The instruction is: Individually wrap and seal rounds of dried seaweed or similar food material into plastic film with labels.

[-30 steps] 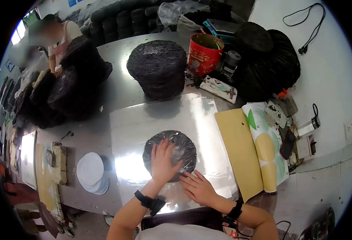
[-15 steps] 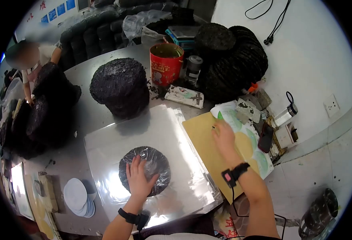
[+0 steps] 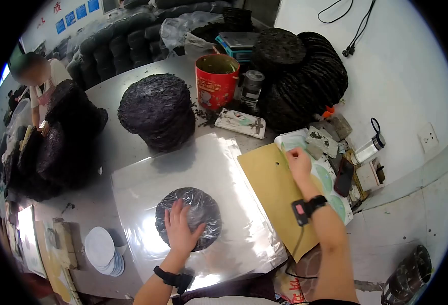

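My left hand (image 3: 182, 231) lies with fingers spread on a dark round cake of what looks like dried seaweed (image 3: 207, 209), covered by clear plastic film. That cake rests on a stack of clear plastic sheets (image 3: 137, 185). My right hand (image 3: 300, 165) has its fingers curled together at the border between a brown paper sheet (image 3: 267, 178) and green-and-white printed sheets (image 3: 339, 206). Whether a small thing is pinched there is hidden. A dark speck shows on the brown paper left of this hand. Beyond the plastic sheets stands a tall stack of dark cakes (image 3: 157, 112).
Behind stand a red bucket (image 3: 217, 89), a lidded jar (image 3: 252, 89) and a big dark pile (image 3: 305, 81). A phone (image 3: 344, 178) and a bottle (image 3: 370, 148) lie by the right wall. White discs (image 3: 99, 246) sit front left. Another person (image 3: 56, 73) works beyond dark stacks.
My right hand has moved to the right across the brown paper toward the printed sheets, its fingers more curled. My left hand keeps its place on the cake. The view has shifted slightly.
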A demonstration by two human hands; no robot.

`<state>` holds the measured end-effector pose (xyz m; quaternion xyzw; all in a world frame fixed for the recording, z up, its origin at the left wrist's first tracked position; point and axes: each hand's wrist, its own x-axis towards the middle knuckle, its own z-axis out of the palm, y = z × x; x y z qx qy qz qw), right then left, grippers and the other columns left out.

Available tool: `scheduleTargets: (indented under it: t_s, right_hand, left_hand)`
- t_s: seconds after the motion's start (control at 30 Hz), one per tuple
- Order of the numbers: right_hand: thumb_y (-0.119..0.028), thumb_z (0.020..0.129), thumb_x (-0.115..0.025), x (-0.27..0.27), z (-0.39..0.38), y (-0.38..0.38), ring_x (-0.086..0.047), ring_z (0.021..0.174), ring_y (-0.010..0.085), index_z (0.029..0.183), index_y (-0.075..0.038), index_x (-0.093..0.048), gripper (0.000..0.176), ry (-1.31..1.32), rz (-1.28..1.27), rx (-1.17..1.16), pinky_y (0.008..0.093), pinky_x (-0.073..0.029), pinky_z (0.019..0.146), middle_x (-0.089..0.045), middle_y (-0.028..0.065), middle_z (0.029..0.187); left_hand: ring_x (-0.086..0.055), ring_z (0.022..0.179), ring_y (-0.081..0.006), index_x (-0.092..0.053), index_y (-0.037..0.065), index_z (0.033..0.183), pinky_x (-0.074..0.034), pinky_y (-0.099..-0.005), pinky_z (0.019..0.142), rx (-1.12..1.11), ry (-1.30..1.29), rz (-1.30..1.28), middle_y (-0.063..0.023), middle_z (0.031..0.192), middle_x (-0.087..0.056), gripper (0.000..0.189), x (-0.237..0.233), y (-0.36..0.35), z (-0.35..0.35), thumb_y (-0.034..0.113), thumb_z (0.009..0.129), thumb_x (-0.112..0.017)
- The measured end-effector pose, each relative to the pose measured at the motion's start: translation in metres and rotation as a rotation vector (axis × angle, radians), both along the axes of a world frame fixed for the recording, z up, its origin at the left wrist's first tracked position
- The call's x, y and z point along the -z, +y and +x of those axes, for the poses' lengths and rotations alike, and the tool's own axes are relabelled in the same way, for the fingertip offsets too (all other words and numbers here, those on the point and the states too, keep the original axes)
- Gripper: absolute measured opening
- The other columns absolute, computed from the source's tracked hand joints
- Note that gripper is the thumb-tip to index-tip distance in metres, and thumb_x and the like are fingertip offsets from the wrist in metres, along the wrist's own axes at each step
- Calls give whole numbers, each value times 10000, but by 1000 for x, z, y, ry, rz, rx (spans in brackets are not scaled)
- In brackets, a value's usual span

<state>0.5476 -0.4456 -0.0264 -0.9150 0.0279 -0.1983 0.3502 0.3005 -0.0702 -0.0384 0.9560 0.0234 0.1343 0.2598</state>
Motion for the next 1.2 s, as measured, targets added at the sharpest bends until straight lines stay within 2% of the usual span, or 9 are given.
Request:
scheduleTargets:
  t_s: [0.2, 0.37, 0.5, 0.57, 0.67, 0.77, 0.9, 1.07, 1.2]
  right_hand:
    - [-42, 983, -582, -186, -82, 63, -577, 814, 71, 1099, -29, -693, 160, -447, 243, -153, 235, -466, 687, -703, 17, 1058]
    - [-58, 1003, -521, -75, -140, 142, -475, 1389, 298, 1442, 47, -462, 455, 32, 239, -705, 373, -340, 1167, -520, 163, 1470]
    - [-198, 881, -725, 1, -198, 203, -473, 1371, 391, 1414, -48, -533, 586, -50, -53, -1005, 463, -398, 1136, -492, 213, 1477]
    - [-315, 899, -708, -2, -218, 211, -461, 1390, 356, 1433, -60, -517, 622, 20, -156, -1026, 482, -339, 1173, -497, 205, 1477]
    - [-369, 941, -652, -25, -204, 216, -435, 1414, 334, 1471, -45, -465, 649, 159, -287, -1036, 485, -245, 1214, -488, 209, 1484]
    - [-356, 988, -601, -9, -181, 250, -420, 1429, 315, 1487, -25, -436, 621, 301, 417, -1009, 462, -185, 1231, -473, 200, 1507]
    - [-348, 1081, -404, 31, -172, 261, -371, 1461, 311, 1518, -33, -401, 538, 400, 649, -1032, 454, -177, 1231, -438, 157, 1552]
    - [-494, 984, -486, 22, -188, 272, -271, 1493, 386, 1570, -136, -336, 703, 68, -159, -1068, 601, -159, 1201, -276, 131, 1641]
    - [-525, 977, -495, 14, -194, 277, -246, 1513, 328, 1566, -204, -353, 686, 17, -387, -1051, 697, -155, 1157, -274, 62, 1650]
  left_hand:
    - [-358, 1453, -338, -496, 69, 1359, -183, -541, 1216, -19, 18, 3, -164, 1532, -422, 746, 0, -1, -1, 361, 754, -820]
    - [-386, 1434, -334, -446, 37, 1392, -194, -540, 1207, -5, -16, 31, -171, 1493, -461, 808, 8, 2, -1, 428, 777, -795]
    - [-403, 1411, -300, -541, 143, 1390, -209, -547, 1204, 54, 116, -149, -107, 1438, -547, 692, 25, 8, -3, 436, 802, -756]
    - [-416, 1412, -274, -532, 184, 1410, -196, -556, 1204, 72, 19, 322, -61, 1430, -570, 620, 34, 7, -4, 474, 875, -646]
    - [-430, 1411, -278, -483, 182, 1458, -156, -554, 1215, 139, 83, -260, -64, 1463, -542, 605, 49, 10, -8, 483, 935, -539]
    - [-390, 1444, -270, -433, 165, 1488, -135, -548, 1224, 68, 83, 308, -77, 1497, -507, 638, 28, 7, -3, 478, 941, -539]
    - [-212, 1526, -346, -347, 103, 1540, -93, -588, 1221, 264, 231, -232, -150, 1601, -332, 785, 16, 34, -6, 336, 870, -682]
    - [-196, 1535, -333, -440, 59, 1494, -75, -615, 1220, 271, 115, 215, -193, 1619, -281, 711, 15, 66, -13, 170, 826, -658]
    - [-159, 1543, -352, -398, 9, 1502, -51, -580, 1235, 319, 178, -64, -204, 1626, -267, 693, 18, 72, -13, 90, 843, -594]
